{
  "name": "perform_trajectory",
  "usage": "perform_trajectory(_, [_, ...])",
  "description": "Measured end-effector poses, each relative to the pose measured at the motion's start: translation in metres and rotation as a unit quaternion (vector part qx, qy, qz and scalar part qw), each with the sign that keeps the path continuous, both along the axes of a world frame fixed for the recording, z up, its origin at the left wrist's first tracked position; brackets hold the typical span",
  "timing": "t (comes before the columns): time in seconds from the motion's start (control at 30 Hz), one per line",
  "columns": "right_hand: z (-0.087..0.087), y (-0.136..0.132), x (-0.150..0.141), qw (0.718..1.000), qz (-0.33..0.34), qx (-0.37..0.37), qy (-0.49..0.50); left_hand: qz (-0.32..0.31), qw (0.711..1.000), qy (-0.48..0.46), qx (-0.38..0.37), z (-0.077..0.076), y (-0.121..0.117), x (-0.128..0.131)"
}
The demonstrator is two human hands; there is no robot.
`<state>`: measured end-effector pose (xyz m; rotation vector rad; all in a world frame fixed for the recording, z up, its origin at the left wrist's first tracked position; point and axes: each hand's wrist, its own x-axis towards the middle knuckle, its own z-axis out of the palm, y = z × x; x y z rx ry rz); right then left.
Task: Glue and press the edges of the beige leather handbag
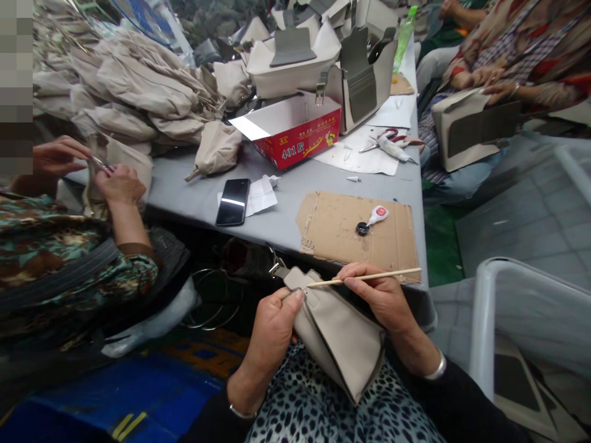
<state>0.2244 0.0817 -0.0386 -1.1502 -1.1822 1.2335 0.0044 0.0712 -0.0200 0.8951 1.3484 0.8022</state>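
A beige leather bag piece (339,341) lies on my lap, below the table edge. My left hand (272,329) is closed round its upper left side, thumb pressed near the top flap with its metal buckle (277,268). My right hand (381,295) pinches a thin wooden stick (369,277), held nearly level with its tip at the flap. On the table just beyond lies a brown cardboard sheet (341,237) with a small white glue bottle (378,215) and its black cap (362,229).
A grey table (286,203) carries a black phone (233,202), white paper, a red box (295,132), scissors (385,140) and piles of beige bags (138,86). A person at left works on a bag; another sits at right. A white chair frame (484,320) stands at right.
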Motion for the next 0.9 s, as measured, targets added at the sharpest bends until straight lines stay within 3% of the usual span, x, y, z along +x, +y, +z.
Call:
perform_trajectory(0.2, [0.006, 0.0, 0.004, 0.997, -0.056, 0.049, -0.024, -0.013, 1.0, 0.018, 0.009, 0.004, 0.002, 0.005])
perform_trajectory(0.37, [0.014, 0.002, 0.007, 0.991, -0.037, 0.082, -0.096, -0.014, 1.0, 0.017, 0.01, 0.006, 0.003, 0.008])
perform_trajectory(0.67, [0.01, 0.0, 0.014, 0.994, -0.015, 0.062, -0.084, -0.011, 1.0, 0.014, 0.011, 0.006, 0.002, 0.005])
perform_trajectory(0.9, [0.002, 0.01, 0.015, 0.999, -0.029, -0.001, -0.015, -0.028, 1.0, 0.002, 0.01, 0.004, 0.002, 0.005])
